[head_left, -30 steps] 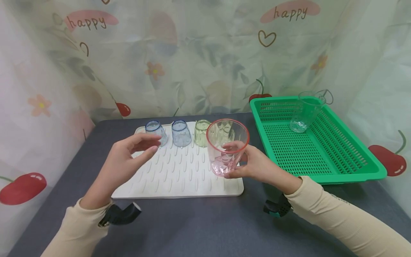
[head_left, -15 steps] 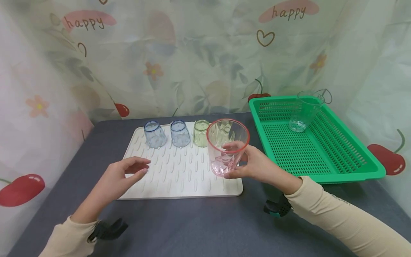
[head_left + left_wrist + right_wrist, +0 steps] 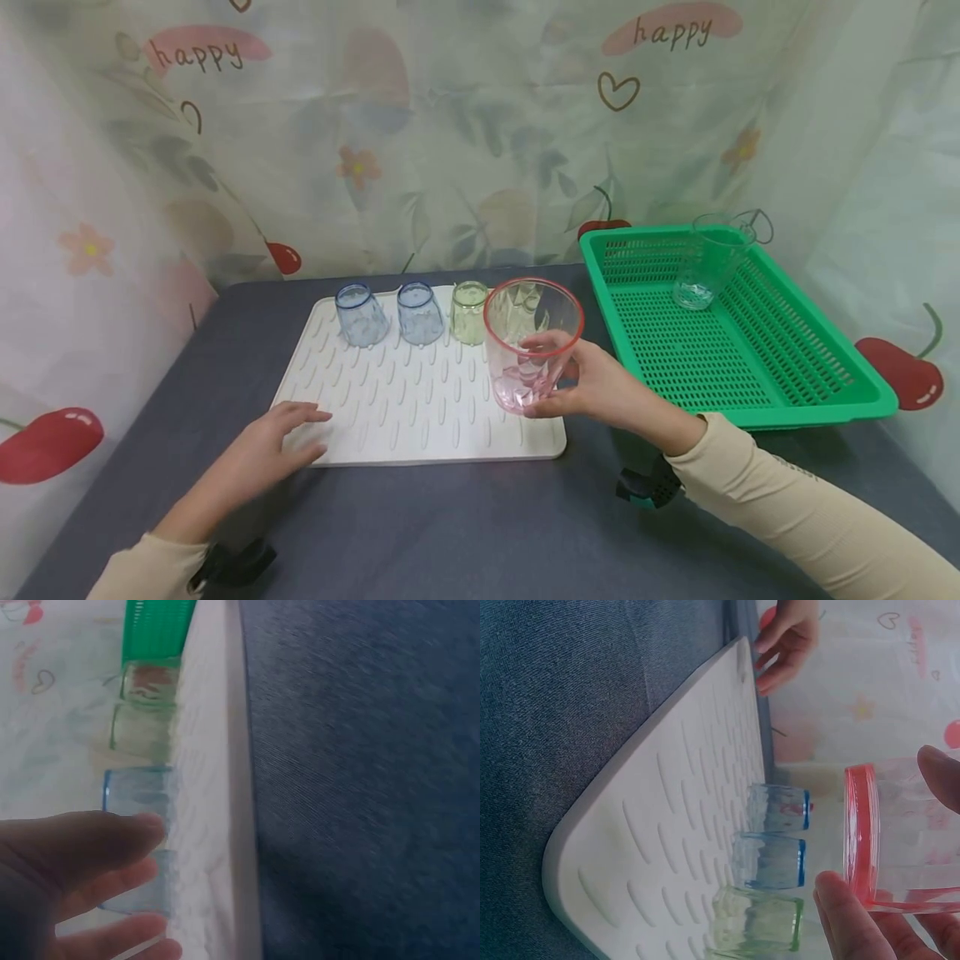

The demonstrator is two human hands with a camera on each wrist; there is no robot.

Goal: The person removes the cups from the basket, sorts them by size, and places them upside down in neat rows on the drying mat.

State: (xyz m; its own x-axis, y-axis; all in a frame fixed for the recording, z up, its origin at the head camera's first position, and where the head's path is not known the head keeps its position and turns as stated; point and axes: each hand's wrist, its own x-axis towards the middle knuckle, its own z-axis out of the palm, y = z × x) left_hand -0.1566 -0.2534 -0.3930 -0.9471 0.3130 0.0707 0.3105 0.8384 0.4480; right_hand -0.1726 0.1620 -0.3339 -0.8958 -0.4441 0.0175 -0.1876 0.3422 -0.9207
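Observation:
My right hand [image 3: 600,385] grips a clear pink glass [image 3: 516,379] with a red rim, holding it upright above the right part of a white ridged drying mat [image 3: 405,425]. Fingers and thumb curl round its side. My left hand [image 3: 251,458] hovers at the mat's front left corner with its fingers loosely extended and nothing in them. Along the mat's back edge stand two blue glasses [image 3: 362,318] and a green glass [image 3: 468,315]. Another green glass [image 3: 150,681] stands at the right end of this row, seen through the pink glass in the head view.
A green plastic basket [image 3: 757,412] stands on the right of the dark cloth-covered table [image 3: 480,533]. Inside it, at the back, is a clear glass mug [image 3: 708,267] with a handle. A patterned curtain [image 3: 465,150] hangs behind the table and along both sides.
My left hand has drawn back from near the leftmost blue glass toward the mat's front left corner. The right hand and pink glass have stayed almost still.

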